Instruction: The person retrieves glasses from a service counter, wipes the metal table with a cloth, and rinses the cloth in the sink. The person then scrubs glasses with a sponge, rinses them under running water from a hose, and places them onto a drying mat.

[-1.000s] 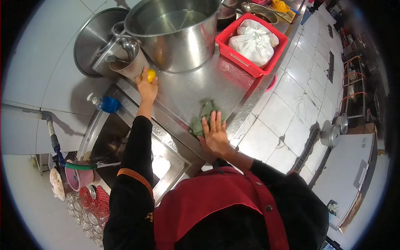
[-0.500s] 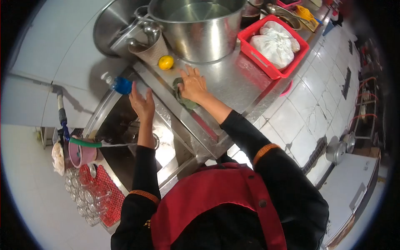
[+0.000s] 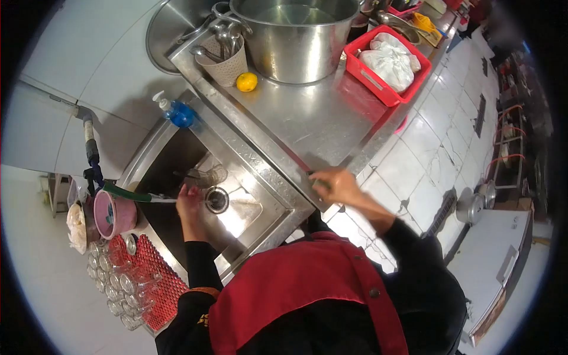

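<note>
My left hand [image 3: 189,204] is in the sink [image 3: 251,216], its fingers partly curled and apart, at the end of the water stream from the green hose [image 3: 127,194]. It seems to hold nothing. A clear glass mug [image 3: 210,173] lies in the sink just beyond it, near the drain [image 3: 217,200]. Over the front edge of the steel counter [image 3: 302,133], my right hand [image 3: 340,188] is closed on a dark green cloth [image 3: 320,181]. This hand is blurred, and its fingers hide most of the cloth.
A blue soap bottle [image 3: 179,114] stands at the sink's back corner. On the counter are a large pot [image 3: 299,53], a utensil basket [image 3: 228,68], a yellow lemon [image 3: 247,82] and a red bin [image 3: 376,83]. Glass mugs [image 3: 118,287] and a pink bucket [image 3: 115,216] are at left.
My right hand has swept from mid-counter toward the front edge with the green cloth. The left hand has dropped from beside the soap bottle into the sink, by the water stream.
</note>
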`<action>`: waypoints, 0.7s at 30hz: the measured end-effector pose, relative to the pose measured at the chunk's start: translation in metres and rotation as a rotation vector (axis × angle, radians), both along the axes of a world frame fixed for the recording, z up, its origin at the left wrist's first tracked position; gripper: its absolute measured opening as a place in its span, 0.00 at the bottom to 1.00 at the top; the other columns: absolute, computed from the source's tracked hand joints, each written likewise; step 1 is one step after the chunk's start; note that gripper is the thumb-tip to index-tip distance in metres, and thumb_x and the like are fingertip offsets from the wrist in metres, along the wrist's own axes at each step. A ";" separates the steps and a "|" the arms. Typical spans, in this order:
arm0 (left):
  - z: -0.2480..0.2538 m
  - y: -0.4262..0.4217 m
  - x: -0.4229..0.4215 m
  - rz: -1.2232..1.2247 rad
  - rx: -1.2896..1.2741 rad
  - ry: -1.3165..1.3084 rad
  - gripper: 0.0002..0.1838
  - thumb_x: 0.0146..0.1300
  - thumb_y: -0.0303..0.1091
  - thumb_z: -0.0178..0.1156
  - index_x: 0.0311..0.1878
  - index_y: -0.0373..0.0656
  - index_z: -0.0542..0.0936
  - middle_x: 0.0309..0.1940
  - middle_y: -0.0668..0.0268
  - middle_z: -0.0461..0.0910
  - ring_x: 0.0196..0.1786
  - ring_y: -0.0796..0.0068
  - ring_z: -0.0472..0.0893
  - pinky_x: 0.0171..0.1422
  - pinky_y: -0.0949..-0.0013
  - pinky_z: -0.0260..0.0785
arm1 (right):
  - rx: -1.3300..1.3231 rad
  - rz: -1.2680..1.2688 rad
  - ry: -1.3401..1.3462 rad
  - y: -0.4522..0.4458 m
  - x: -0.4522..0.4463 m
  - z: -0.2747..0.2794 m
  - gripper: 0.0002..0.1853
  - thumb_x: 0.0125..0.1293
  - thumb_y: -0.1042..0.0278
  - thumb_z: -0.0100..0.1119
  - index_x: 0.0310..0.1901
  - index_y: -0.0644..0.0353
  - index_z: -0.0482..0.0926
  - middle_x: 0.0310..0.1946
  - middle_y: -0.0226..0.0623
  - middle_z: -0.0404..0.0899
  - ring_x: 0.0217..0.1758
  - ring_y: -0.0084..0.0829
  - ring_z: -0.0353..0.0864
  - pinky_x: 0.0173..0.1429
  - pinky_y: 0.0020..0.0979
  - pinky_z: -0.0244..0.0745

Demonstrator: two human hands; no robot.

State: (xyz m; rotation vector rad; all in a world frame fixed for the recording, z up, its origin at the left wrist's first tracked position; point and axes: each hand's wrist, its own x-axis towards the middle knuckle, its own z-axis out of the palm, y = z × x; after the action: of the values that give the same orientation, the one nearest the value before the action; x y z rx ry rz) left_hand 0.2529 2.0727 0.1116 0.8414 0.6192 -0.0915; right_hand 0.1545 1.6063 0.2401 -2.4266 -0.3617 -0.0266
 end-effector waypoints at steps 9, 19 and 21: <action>-0.021 0.053 0.008 0.005 -0.124 -0.070 0.08 0.59 0.32 0.50 0.38 0.40 0.68 0.31 0.55 0.70 0.33 0.62 0.71 0.41 0.65 0.67 | -0.405 -0.633 -0.422 -0.111 0.057 -0.028 0.11 0.46 0.60 0.60 0.33 0.52 0.79 0.30 0.34 0.78 0.34 0.38 0.74 0.40 0.36 0.67; -0.023 0.045 0.016 -0.133 -0.072 -0.021 0.13 0.58 0.28 0.51 0.47 0.39 0.68 0.40 0.53 0.70 0.40 0.61 0.72 0.47 0.63 0.67 | -0.352 -0.599 -0.403 0.087 -0.028 -0.025 0.11 0.45 0.69 0.59 0.34 0.53 0.75 0.30 0.38 0.73 0.37 0.39 0.70 0.38 0.37 0.63; -0.010 0.041 0.012 -0.133 -0.230 -0.001 0.13 0.58 0.27 0.50 0.48 0.38 0.67 0.41 0.51 0.70 0.41 0.61 0.72 0.48 0.63 0.67 | -0.261 -0.721 -0.405 0.101 -0.036 -0.025 0.15 0.42 0.73 0.58 0.37 0.53 0.74 0.33 0.38 0.70 0.38 0.40 0.68 0.40 0.38 0.61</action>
State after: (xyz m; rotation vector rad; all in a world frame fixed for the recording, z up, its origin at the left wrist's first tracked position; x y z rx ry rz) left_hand 0.2651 2.1133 0.1012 0.6588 0.5397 -0.2779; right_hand 0.1180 1.7069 0.2156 -2.6717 0.3774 -0.8367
